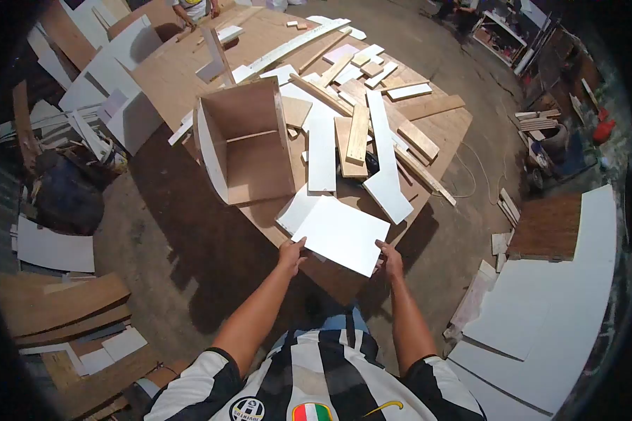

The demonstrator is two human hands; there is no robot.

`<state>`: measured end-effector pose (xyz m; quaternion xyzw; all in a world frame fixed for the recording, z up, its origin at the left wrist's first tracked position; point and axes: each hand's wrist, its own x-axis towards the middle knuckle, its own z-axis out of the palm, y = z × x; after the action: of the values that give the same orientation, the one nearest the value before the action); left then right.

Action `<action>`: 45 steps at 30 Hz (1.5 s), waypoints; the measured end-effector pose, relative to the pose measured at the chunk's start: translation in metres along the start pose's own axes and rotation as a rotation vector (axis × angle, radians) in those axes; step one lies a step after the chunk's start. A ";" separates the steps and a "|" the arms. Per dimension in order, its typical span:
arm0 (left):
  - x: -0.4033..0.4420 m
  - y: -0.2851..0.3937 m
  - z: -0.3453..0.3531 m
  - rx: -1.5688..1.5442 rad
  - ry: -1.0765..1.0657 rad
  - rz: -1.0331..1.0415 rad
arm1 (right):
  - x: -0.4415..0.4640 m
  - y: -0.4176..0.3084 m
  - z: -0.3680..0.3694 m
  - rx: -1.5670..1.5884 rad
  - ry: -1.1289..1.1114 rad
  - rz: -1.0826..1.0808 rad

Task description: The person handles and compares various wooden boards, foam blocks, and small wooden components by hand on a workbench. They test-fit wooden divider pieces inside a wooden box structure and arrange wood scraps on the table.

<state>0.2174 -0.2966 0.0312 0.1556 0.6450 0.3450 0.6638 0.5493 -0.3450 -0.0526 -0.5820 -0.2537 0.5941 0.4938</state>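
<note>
A flat white board (343,235) is held between my two hands over the near corner of the wooden table (428,196). My left hand (292,255) grips its left edge, thumb on top. At the right edge, my right hand (389,259) closes on the board the same way, its fingers partly hidden beneath. Just behind the board, another white piece (298,208) lies partly covered. An open wooden box (260,165) stands on the table to the left. Beyond the board lie a white strip (321,154) and a bent white piece (388,193).
Wood offcuts (358,137) and white strips are scattered over the table. White panels (123,105) lean at the far left. Large white sheets (519,323) lie on the right, and stacked planks (67,309) on the left. Another person (193,10) is at the table's far end.
</note>
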 end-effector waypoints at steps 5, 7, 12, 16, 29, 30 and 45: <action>0.044 -0.034 0.010 0.250 0.200 0.131 | 0.011 -0.016 0.023 -0.460 0.007 -0.033; 0.061 -0.050 0.012 0.262 0.198 0.134 | 0.022 -0.008 0.023 -0.515 0.000 -0.129; 0.065 -0.053 0.038 0.554 0.620 0.234 | 0.030 -0.051 0.037 -1.226 -0.119 -0.159; 0.079 -0.065 0.045 0.613 0.734 0.213 | 0.023 -0.100 0.071 -1.565 -0.152 0.022; 0.058 -0.039 0.077 0.571 0.927 0.158 | 0.204 -0.083 0.235 -0.555 -0.074 -0.067; 0.057 -0.035 0.080 0.568 0.936 0.150 | 0.208 -0.084 0.240 -0.591 -0.065 -0.043; 0.103 0.007 0.083 0.506 1.045 0.298 | 0.199 -0.129 0.219 -0.656 0.253 -0.122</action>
<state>0.2886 -0.2042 -0.0312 0.2073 0.9195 0.3007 0.1453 0.4129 -0.0603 0.0149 -0.7624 -0.4021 0.3735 0.3428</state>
